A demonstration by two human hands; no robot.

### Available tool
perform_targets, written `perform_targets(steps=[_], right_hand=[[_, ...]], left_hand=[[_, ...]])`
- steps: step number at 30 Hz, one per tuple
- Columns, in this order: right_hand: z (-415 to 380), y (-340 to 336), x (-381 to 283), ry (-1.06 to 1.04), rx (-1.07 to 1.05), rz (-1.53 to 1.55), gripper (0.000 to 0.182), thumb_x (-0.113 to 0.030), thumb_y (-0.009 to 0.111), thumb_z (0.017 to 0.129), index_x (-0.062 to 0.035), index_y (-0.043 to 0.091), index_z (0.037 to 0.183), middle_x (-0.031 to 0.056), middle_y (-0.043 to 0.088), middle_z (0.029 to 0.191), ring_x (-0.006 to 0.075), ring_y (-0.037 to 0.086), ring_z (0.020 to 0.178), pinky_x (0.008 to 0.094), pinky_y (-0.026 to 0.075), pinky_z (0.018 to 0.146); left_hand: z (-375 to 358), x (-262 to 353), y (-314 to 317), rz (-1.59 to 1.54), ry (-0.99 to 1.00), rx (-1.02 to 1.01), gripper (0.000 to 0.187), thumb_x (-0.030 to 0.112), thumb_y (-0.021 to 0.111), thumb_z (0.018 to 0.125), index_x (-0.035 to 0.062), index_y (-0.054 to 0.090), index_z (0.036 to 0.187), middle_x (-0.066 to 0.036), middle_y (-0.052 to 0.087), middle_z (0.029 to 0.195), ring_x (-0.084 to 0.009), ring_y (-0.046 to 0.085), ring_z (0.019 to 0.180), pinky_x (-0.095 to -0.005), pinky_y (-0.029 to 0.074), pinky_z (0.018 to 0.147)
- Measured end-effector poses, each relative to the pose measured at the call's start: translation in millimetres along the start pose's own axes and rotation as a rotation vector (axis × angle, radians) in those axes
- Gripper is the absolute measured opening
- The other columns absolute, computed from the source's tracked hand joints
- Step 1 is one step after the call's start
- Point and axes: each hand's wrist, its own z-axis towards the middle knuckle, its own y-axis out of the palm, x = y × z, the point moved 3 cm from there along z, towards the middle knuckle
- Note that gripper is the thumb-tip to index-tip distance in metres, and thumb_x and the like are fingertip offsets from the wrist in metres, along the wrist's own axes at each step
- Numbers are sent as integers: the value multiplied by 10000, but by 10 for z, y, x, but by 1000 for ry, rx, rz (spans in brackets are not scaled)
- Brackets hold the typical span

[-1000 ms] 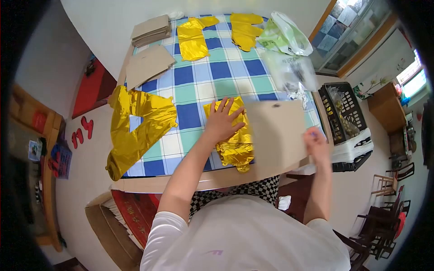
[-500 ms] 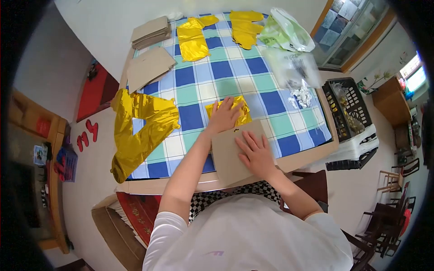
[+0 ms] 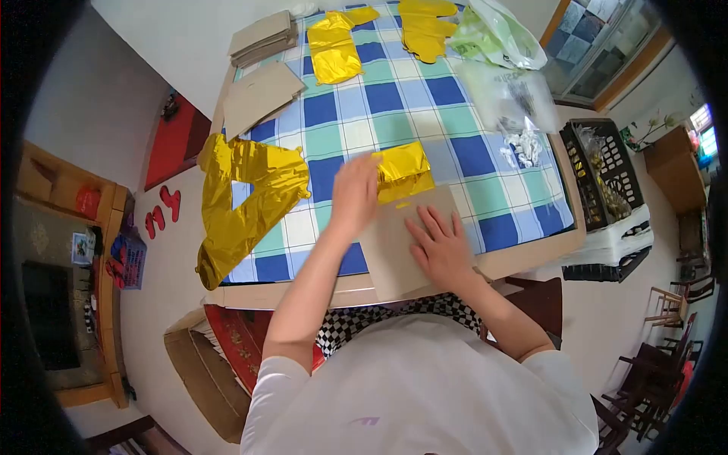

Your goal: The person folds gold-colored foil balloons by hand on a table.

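Observation:
My right hand [image 3: 442, 249] lies with spread fingers on a brown cardboard sheet [image 3: 394, 262] at the table's near edge. Beyond the sheet's far edge lies a folded gold foil piece [image 3: 406, 171]. At its left edge is my left hand [image 3: 356, 193], fingers curled together and seeming to pinch the foil. A large gold foil shape [image 3: 254, 205] spreads on the checked cloth to the left. Two more gold foil pieces, one left of centre [image 3: 334, 49] and one right [image 3: 426, 30], lie at the far end.
Stacked cardboard [image 3: 262, 38] and loose sheets [image 3: 263, 97] lie at the far left. A green-white plastic bag [image 3: 497, 38], a clear bag [image 3: 512, 98] and white scraps [image 3: 523, 148] are at the right. A black crate [image 3: 603, 171] stands beside the table.
My left hand has gone from lying flat on the foil to its left edge, with its fingers closed. More of the foil shows. The camera view has shifted slightly.

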Motion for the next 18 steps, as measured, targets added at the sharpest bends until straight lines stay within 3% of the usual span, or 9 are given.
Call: perform_targets(steps=[1,3,6,9,10,13,18], right_hand=[[14,-8,-6,-10,12,-6,462,-309,571,887,-172,545,1328,105,467,1414,255,405,1324,571,266,1074],[19,23,2,-14,30,-29,468,-306,571,887,-173,540,1334,107,464,1418,250,407,1325,570,266,1077],[-2,73,21,-17,56,-32,477,-306,578,883,-176,532,1340,111,462,1421,245,413,1324,566,265,1082],[-15,69,25,-7,52,-27,474,-312,561,895,-173,524,1347,114,462,1421,247,417,1326,562,267,1083],[-5,69,20,-2,44,-24,471,-315,551,902,-171,521,1350,115,463,1422,249,417,1327,561,269,1084],[123,87,26,29,-10,-17,465,-333,502,930,-162,509,1362,121,452,1433,255,403,1341,561,244,1096],[432,213,105,49,-23,-55,474,-355,466,946,-155,494,1375,120,417,1463,257,360,1370,560,188,1119]], left_hand=[[202,-48,-48,-21,-13,56,253,99,525,909,30,633,1127,-212,630,1113,-401,567,1054,-438,442,924],[495,-292,148,-33,-258,-202,265,234,576,903,47,652,1076,-192,662,1059,-375,615,987,-435,480,857],[813,-582,398,-156,-411,-438,264,276,701,823,31,683,920,-97,670,789,-208,615,723,-334,483,682],[1010,-629,434,-179,-368,-809,264,272,768,756,23,687,782,-23,601,657,-108,524,639,-294,435,597],[1048,-574,400,-228,-341,-797,214,189,783,732,11,669,695,-2,554,601,-97,475,589,-292,409,554],[1134,-756,502,-243,-354,-677,254,218,826,664,22,712,779,-71,624,645,-164,557,607,-330,464,605],[1389,-1145,614,-152,-414,-629,309,238,843,646,47,734,863,-96,689,761,-209,633,712,-322,498,684]])
